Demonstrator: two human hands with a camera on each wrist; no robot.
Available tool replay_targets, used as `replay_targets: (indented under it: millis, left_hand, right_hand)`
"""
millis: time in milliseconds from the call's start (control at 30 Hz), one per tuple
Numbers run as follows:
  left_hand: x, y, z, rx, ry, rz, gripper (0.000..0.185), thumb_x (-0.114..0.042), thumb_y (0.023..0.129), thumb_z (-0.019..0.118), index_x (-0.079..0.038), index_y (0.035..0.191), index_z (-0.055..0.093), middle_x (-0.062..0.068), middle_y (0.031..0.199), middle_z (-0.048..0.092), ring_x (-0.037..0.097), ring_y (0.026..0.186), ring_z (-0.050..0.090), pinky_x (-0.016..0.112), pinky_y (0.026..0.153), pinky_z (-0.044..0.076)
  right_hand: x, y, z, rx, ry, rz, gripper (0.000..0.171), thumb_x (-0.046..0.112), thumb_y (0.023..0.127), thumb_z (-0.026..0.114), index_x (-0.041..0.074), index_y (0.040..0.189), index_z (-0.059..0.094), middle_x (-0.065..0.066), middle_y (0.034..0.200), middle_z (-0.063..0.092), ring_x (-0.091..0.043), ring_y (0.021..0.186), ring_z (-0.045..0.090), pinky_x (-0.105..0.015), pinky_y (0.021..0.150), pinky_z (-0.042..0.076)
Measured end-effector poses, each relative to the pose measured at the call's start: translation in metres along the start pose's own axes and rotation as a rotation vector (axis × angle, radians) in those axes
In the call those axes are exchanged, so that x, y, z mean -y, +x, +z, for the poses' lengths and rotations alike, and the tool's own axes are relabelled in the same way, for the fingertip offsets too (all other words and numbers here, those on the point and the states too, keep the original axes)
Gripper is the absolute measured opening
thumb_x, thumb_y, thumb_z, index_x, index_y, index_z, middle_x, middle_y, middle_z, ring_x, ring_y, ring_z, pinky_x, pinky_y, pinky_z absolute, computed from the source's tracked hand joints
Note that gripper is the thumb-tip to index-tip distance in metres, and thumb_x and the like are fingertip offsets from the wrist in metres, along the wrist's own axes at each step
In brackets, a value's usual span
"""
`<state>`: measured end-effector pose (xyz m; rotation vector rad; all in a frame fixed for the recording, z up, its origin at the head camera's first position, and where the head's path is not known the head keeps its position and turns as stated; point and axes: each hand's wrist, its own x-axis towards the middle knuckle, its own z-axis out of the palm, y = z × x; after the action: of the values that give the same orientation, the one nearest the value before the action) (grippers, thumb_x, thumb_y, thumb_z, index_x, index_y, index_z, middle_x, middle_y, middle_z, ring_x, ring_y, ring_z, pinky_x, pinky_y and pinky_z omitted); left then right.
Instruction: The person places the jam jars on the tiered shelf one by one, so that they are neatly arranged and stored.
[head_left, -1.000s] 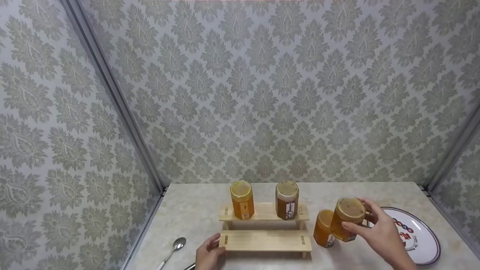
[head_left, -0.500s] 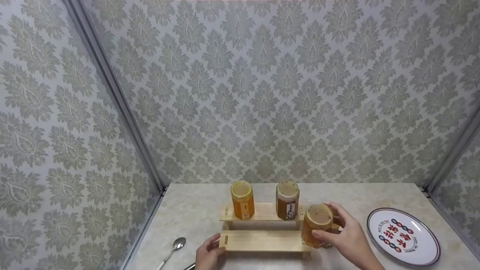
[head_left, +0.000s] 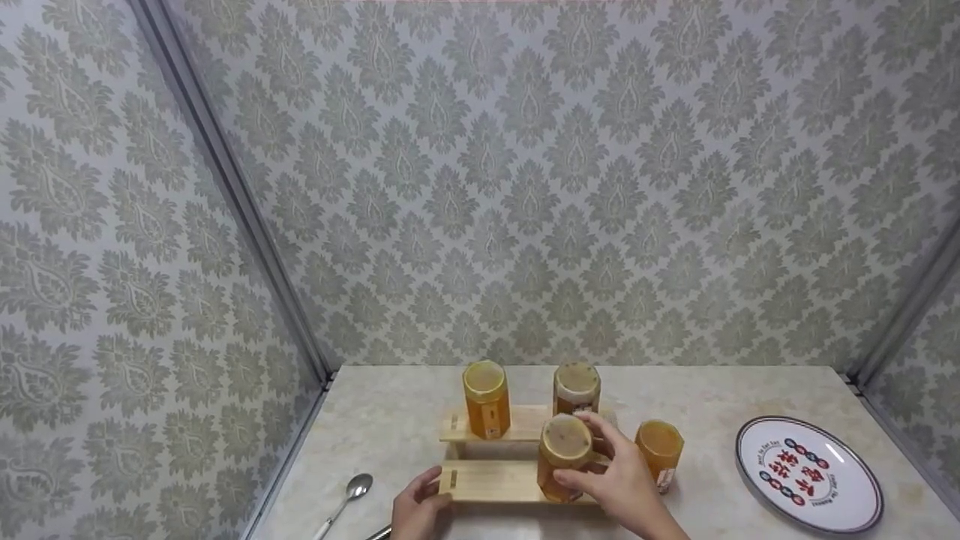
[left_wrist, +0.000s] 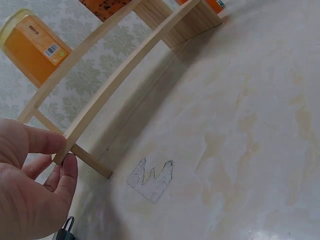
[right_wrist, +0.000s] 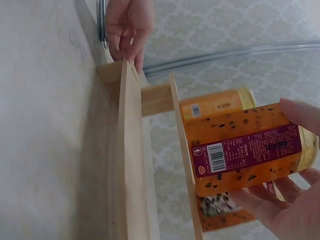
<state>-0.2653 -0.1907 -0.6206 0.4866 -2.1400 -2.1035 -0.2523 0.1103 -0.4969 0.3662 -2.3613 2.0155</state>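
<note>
In the head view, my right hand [head_left: 626, 480] grips a lidded jar of orange preserve [head_left: 564, 459]. Dark seeds and a purple label show on this jar [right_wrist: 245, 150] in the right wrist view. It is held over the right half of the lower step of a wooden two-tier rack [head_left: 491, 481], with a gap seen beneath it. My left hand [left_wrist: 35, 175] pinches that step's left end between thumb and fingers. On the upper step stand an orange jar [head_left: 486, 401] at left and a darker jar [head_left: 576, 386] at right, the latter partly hidden.
Another orange jar [head_left: 660, 452] stands on the table right of the rack, behind my right hand. Farther right lies a white plate [head_left: 810, 472] with red print. A metal spoon [head_left: 356, 487] lies left of my left hand. Patterned walls [head_left: 525, 187] enclose the table.
My right hand has carried the seeded jar leftward, from beside the plate to above the lower step. The plate and the jar on the table are uncovered. My left hand stays put.
</note>
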Motion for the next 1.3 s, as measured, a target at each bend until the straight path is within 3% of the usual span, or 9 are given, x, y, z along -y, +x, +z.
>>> replay_targets:
  millis: [200, 533, 900, 1133, 1300]
  left_hand:
    - [0.0, 0.002, 0.002, -0.023, 0.042, -0.037, 0.059, 0.007, 0.071, 0.067, 0.009, 0.128, 0.053, 0.022, 0.107, 0.065, 0.025, 0.093, 0.065, 0.035, 0.077, 0.055]
    - [0.001, 0.0, -0.002, 0.023, -0.007, 0.025, 0.059, 0.007, 0.073, 0.066, 0.012, 0.129, 0.05, 0.026, 0.108, 0.064, 0.025, 0.093, 0.065, 0.033, 0.077, 0.055]
    - [-0.001, -0.002, -0.001, 0.016, -0.003, 0.024, 0.058, 0.008, 0.072, 0.065, 0.013, 0.128, 0.05, 0.027, 0.109, 0.064, 0.027, 0.094, 0.065, 0.034, 0.078, 0.055]
    - [0.001, -0.001, 0.0, -0.021, 0.045, 0.015, 0.057, 0.005, 0.072, 0.067, 0.011, 0.127, 0.053, 0.023, 0.105, 0.066, 0.026, 0.094, 0.064, 0.033, 0.078, 0.054]
    - [0.002, -0.001, -0.001, 0.004, 0.043, 0.034, 0.057, 0.004, 0.073, 0.067, 0.011, 0.128, 0.052, 0.024, 0.106, 0.065, 0.027, 0.095, 0.064, 0.034, 0.079, 0.053]
  right_hand:
    - [-0.013, 0.008, 0.032, 0.02, 0.037, -0.033, 0.079, 0.026, 0.065, 0.087, 0.017, 0.134, 0.048, -0.015, 0.125, 0.054, -0.03, 0.112, 0.056, -0.038, 0.086, 0.052]
    - [-0.023, 0.013, 0.067, -0.032, 0.048, -0.02, 0.08, 0.021, 0.064, 0.087, 0.011, 0.133, 0.049, -0.015, 0.128, 0.052, -0.033, 0.115, 0.052, -0.038, 0.087, 0.052]
    - [-0.035, 0.02, 0.091, -0.086, 0.027, 0.0, 0.081, 0.027, 0.064, 0.088, 0.012, 0.133, 0.05, -0.012, 0.127, 0.054, -0.031, 0.112, 0.054, -0.036, 0.084, 0.053]
    - [-0.04, 0.024, 0.102, -0.094, 0.049, 0.018, 0.088, 0.026, 0.064, 0.088, 0.005, 0.137, 0.045, -0.016, 0.127, 0.052, -0.032, 0.113, 0.054, -0.037, 0.085, 0.053]
    - [-0.042, 0.025, 0.108, -0.086, 0.03, 0.027, 0.088, 0.031, 0.063, 0.088, 0.01, 0.137, 0.046, -0.01, 0.127, 0.054, -0.029, 0.114, 0.054, -0.038, 0.087, 0.052]
